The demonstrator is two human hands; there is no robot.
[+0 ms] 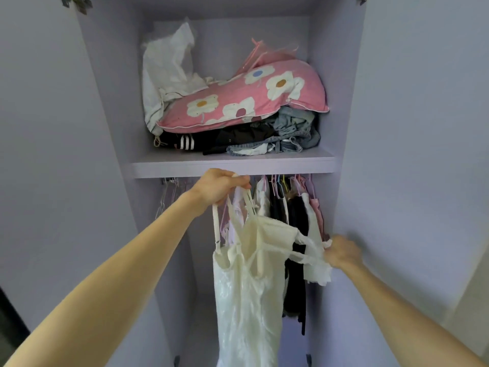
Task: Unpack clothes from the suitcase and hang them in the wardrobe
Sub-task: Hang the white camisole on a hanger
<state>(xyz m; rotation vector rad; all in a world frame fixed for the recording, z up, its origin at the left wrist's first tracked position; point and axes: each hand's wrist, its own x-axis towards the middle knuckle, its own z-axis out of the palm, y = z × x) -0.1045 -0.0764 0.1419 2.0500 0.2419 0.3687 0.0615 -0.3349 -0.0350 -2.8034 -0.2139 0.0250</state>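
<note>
Just under the shelf [232, 165], our left hand [223, 188] pinches the straps [248, 198] of the cream slip dress [246, 287], seemingly light, limp and slippery, so best held there; we cannot tell the grip of our blurred right hand [344, 254].

Pillow [238, 102] lay on piled clothes [264, 139] on the shelf [232, 165] | under it, your left hand [219, 189] held the dress [246, 287] before the hanging clothes [296, 221] | your right hand [344, 252] was at their right

right hand [344, 254] is just a motion-blurred smear, can't tell what its fingers are doing; cream dress [246, 300] hem runs off the bottom edge; shelf [232, 165] lip hides the rail; left hand [221, 188] covers the tops of the straps [216, 226]
</note>
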